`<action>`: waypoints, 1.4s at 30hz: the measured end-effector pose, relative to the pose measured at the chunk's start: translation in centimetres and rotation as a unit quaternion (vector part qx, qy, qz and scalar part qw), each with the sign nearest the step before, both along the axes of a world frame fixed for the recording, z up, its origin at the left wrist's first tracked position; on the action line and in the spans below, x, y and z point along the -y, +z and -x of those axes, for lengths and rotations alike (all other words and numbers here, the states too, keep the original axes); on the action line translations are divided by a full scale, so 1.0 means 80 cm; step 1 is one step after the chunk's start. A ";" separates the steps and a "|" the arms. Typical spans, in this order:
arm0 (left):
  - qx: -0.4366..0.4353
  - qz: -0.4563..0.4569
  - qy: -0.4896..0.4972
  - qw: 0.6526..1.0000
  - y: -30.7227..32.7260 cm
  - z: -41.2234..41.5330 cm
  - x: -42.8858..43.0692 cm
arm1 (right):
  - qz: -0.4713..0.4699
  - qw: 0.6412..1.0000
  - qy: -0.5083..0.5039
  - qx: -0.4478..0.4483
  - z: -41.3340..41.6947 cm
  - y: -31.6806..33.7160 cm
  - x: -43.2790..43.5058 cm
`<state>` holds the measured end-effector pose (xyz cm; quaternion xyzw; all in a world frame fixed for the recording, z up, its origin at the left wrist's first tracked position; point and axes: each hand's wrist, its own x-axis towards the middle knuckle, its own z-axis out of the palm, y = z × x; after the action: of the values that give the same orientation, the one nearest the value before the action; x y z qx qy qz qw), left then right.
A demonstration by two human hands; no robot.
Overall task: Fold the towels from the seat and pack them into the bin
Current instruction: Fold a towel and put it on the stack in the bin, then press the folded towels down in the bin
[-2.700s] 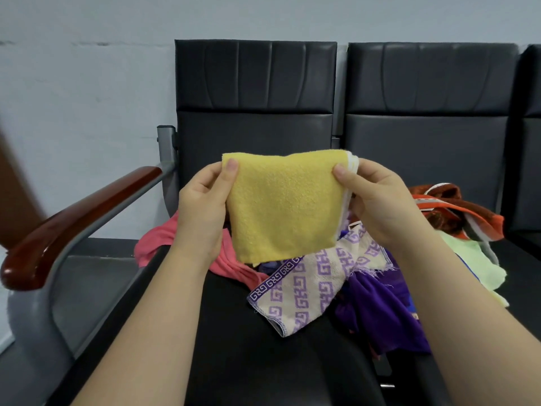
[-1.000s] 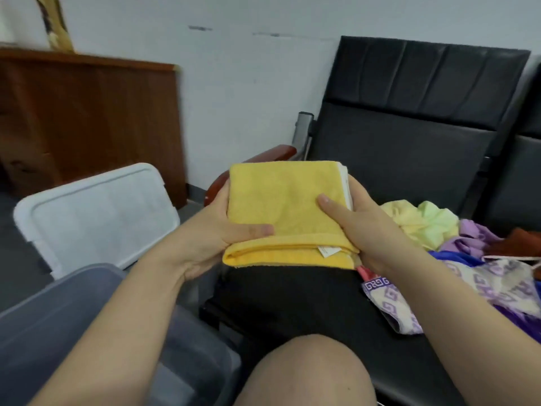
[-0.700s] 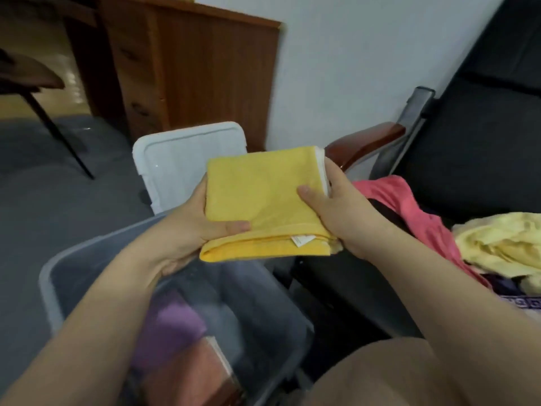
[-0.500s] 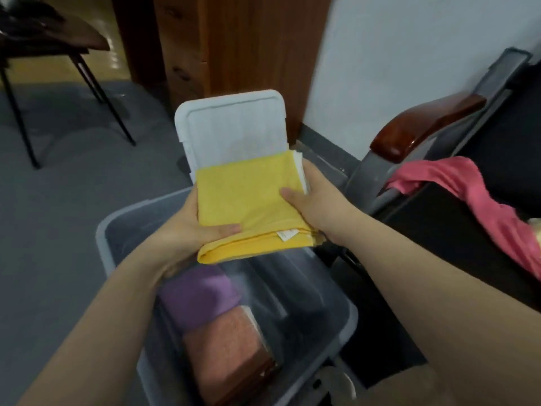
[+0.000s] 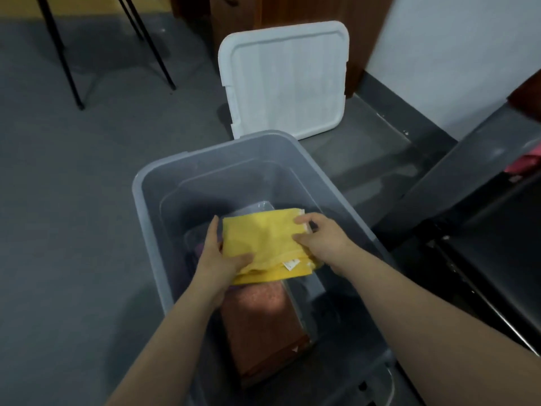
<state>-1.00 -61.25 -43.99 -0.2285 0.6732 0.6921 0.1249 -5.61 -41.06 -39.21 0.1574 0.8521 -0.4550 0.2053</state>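
A folded yellow towel is down inside the translucent grey bin on the floor. My left hand grips its left edge, thumb on top. My right hand pinches its right edge, fingers curled over the top. Under the yellow towel a sliver of folded purple towel shows. A folded rust-brown towel lies in the bin nearer to me.
The bin's white lid leans against a wooden cabinet behind the bin. The black seat with a bit of pink cloth is at the right. Thin black furniture legs stand on the grey floor at the far left.
I turned from the seat to the bin, and both hands lowered the folded yellow towel from above the bin down into it, onto the purple towel.
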 end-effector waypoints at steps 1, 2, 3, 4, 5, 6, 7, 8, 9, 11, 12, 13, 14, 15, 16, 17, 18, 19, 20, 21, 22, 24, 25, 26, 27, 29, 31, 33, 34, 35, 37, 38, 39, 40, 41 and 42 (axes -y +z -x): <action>0.002 0.019 0.006 1.000 -0.004 -0.001 -0.004 | -0.001 1.000 0.008 0.012 0.003 -0.006 0.003; 0.008 0.040 0.017 0.999 -0.008 0.002 -0.005 | 0.002 1.000 0.019 0.024 0.008 -0.012 0.007; 0.016 0.060 0.028 0.998 -0.010 0.004 -0.007 | 0.006 0.999 0.031 0.034 0.012 -0.016 0.011; 0.023 0.073 0.038 0.996 -0.011 0.009 -0.008 | 0.008 0.998 0.042 0.043 0.017 -0.020 0.016; 0.031 0.083 0.042 0.995 -0.012 0.014 -0.009 | 0.013 0.998 0.047 0.047 0.021 -0.024 0.021; 0.039 0.093 0.048 0.994 -0.014 0.019 -0.010 | 0.014 0.998 0.048 0.047 0.024 -0.028 0.027; 0.041 0.104 0.049 0.992 -0.015 0.024 -0.012 | 0.013 0.998 0.044 0.043 0.028 -0.032 0.032; 0.035 0.114 0.050 0.992 -0.015 0.028 -0.012 | 0.014 0.999 0.037 0.034 0.029 -0.033 0.037; 0.025 0.124 0.052 0.991 -0.015 0.030 -0.011 | 0.020 0.999 0.028 0.026 0.032 -0.035 0.040; 0.007 0.167 0.056 0.984 -0.020 0.030 -0.003 | 0.038 0.999 0.028 0.016 0.037 -0.038 0.044; 0.009 0.199 0.051 0.979 -0.024 0.026 0.003 | 0.044 0.998 0.044 0.019 0.038 -0.040 0.046; 0.025 0.230 0.022 0.973 -0.028 0.022 0.009 | 0.038 0.997 0.069 0.020 0.037 -0.043 0.047; 0.048 0.252 -0.027 0.966 -0.031 0.018 0.014 | 0.026 0.995 0.090 0.023 0.034 -0.047 0.046; 0.088 0.261 -0.092 0.957 -0.031 0.013 0.017 | 0.014 0.994 0.100 0.028 0.030 -0.055 0.044; 0.132 0.265 -0.158 0.942 -0.032 0.010 0.018 | 0.005 0.994 0.098 0.039 0.025 -0.062 0.041; 0.179 0.266 -0.212 0.923 -0.029 0.009 0.014 | -0.006 0.994 0.095 0.058 0.019 -0.070 0.035; 0.211 0.268 -0.244 0.908 -0.030 0.008 0.010 | -0.022 0.992 0.098 0.077 0.013 -0.076 0.030; 0.223 0.274 -0.258 0.900 -0.031 0.008 0.005 | -0.048 0.989 0.106 0.097 0.010 -0.080 0.024; 0.221 0.284 -0.261 0.896 -0.034 0.008 0.002 | -0.072 0.984 0.117 0.116 0.006 -0.082 0.019; 0.219 0.296 -0.260 0.893 -0.035 0.010 0.000 | -0.088 0.980 0.122 0.129 0.004 -0.082 0.015; 0.214 0.304 -0.262 0.891 -0.038 0.011 0.000 | -0.098 0.978 0.125 0.135 0.002 -0.080 0.014; 0.211 0.306 -0.267 0.889 -0.037 0.012 0.000 | -0.101 0.978 0.126 0.132 0.000 -0.075 0.013; 0.208 0.304 -0.265 0.891 -0.036 0.013 -0.001 | -0.099 0.979 0.125 0.126 -0.001 -0.072 0.014; 0.197 0.301 -0.257 0.897 -0.035 0.014 -0.002 | -0.097 0.980 0.124 0.120 -0.002 -0.068 0.017; 0.183 0.301 -0.251 0.902 -0.028 0.014 -0.005 | -0.092 0.982 0.121 0.113 -0.004 -0.063 0.019; 0.156 0.304 -0.246 0.907 -0.014 0.016 -0.011 | -0.074 0.986 0.113 0.096 -0.008 -0.048 0.026; 0.137 0.308 -0.249 0.908 0.005 0.020 -0.018 | -0.054 0.991 0.101 0.074 -0.010 -0.027 0.030; 0.118 0.310 -0.246 0.911 0.031 0.025 -0.025 | -0.038 0.994 0.091 0.053 -0.010 -0.002 0.030; 0.096 0.307 -0.249 0.914 0.044 0.029 -0.030 | -0.030 0.995 0.087 0.042 -0.011 0.014 0.028; 0.067 0.305 -0.253 0.916 0.059 0.032 -0.035 | -0.025 0.996 0.084 0.027 -0.012 0.029 0.026; 0.000 0.311 -0.250 0.917 0.093 0.037 -0.053 | -0.023 0.997 0.072 -0.013 -0.016 0.062 0.013; -0.022 0.308 -0.236 0.921 0.113 0.039 -0.064 | -0.014 0.997 0.065 -0.030 -0.017 0.079 0.004; -0.041 0.307 -0.225 0.924 0.133 0.041 -0.073 | 0.000 0.997 0.058 -0.044 -0.017 0.095 -0.003; -0.068 0.308 -0.223 0.922 0.154 0.043 -0.084 | 0.009 0.997 0.047 -0.061 -0.016 0.110 -0.012; -0.099 0.305 -0.233 0.918 0.177 0.045 -0.102 | 0.012 0.996 0.030 -0.082 -0.020 0.130 -0.029; -0.125 0.305 -0.238 0.914 0.198 0.046 -0.116 | 0.010 0.995 0.021 -0.100 -0.022 0.147 -0.042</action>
<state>-4.71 -51.95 -28.12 -0.0003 0.8961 0.4260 0.1248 -3.85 -37.72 -27.43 0.0908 0.8669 -0.4726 0.1301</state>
